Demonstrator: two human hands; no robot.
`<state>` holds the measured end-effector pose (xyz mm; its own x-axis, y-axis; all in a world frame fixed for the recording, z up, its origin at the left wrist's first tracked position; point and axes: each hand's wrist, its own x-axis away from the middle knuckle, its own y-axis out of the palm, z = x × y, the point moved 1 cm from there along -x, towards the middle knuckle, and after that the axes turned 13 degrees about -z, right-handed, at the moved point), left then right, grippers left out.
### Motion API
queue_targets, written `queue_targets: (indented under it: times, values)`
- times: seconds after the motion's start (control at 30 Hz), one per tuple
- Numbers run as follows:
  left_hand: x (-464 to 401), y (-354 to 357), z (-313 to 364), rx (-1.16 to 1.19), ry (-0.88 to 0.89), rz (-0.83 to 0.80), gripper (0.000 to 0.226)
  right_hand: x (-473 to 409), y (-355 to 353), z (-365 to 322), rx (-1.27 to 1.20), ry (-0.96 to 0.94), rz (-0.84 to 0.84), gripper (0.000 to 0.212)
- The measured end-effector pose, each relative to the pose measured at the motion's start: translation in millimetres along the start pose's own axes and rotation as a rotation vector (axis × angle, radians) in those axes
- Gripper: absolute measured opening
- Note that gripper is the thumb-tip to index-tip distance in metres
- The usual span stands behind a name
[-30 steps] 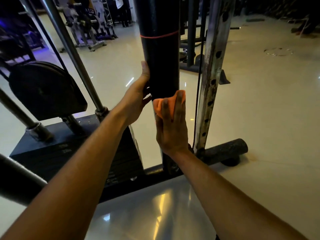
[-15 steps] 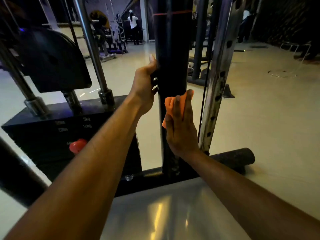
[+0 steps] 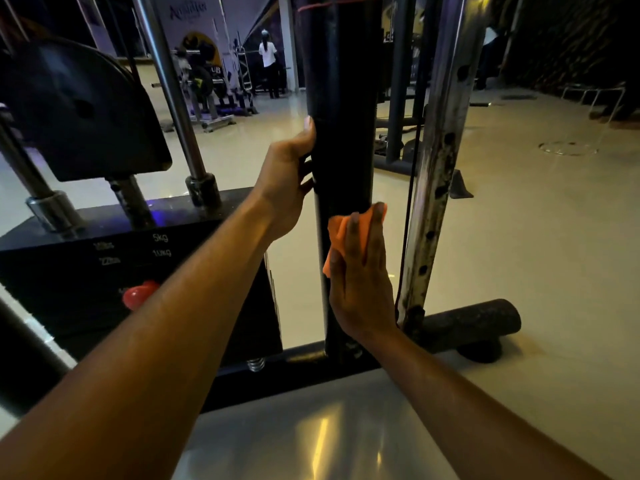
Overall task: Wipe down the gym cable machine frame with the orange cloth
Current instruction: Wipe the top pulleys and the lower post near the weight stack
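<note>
Pressing flat against the lower stretch of the thick black cylindrical upright post of the cable machine, the small crumpled orange cloth sits pinned under the right hand, only its upper and left edges peeking out above the knuckles and beside the thumb. That hand has its fingers straight and laid close together, palm bearing the cloth onto the post rather than pinching it. Compared with a second ago the cloth rides at much the same low level on the post, so what has really changed is the view: the head has lifted, the red band near the top of the post has slid up toward the frame edge, and more of the black weight stack with its red selector knob has come into sight. The left hand keeps its brace on the post's left side, above the cloth, thumb up along the surface and fingers curling round toward the hidden far side. My read is that the wipe is mid-stroke on this bottom section, with the short length down to the base bar left to cover. Just right of the cloth hand stands the worn silver perforated steel rail, speckled with dark grime, with a thin black cable hanging between it and the post; both look untouched.
</note>
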<state>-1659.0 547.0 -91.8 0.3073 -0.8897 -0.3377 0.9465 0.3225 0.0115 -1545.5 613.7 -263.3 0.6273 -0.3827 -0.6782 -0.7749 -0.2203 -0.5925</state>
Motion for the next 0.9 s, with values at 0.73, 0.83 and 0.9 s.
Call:
queue_targets:
  times: [0.73,0.83,0.9]
  values:
    - [51.1,1.2,-115.9,0.063,-0.164,0.158,0.045,-11.0,-2.2,1.3,-0.033,0.025,0.051,0.070]
    - [49.7,-1.4,-115.6,0.073,-0.158,0.150,0.048,-0.2,11.1,10.4,0.051,0.006,0.053,0.076]
    - [49.3,-3.2,-116.4,0.046,-0.136,0.123,0.048,35.0,31.7,25.2,0.112,0.011,-0.044,0.085]
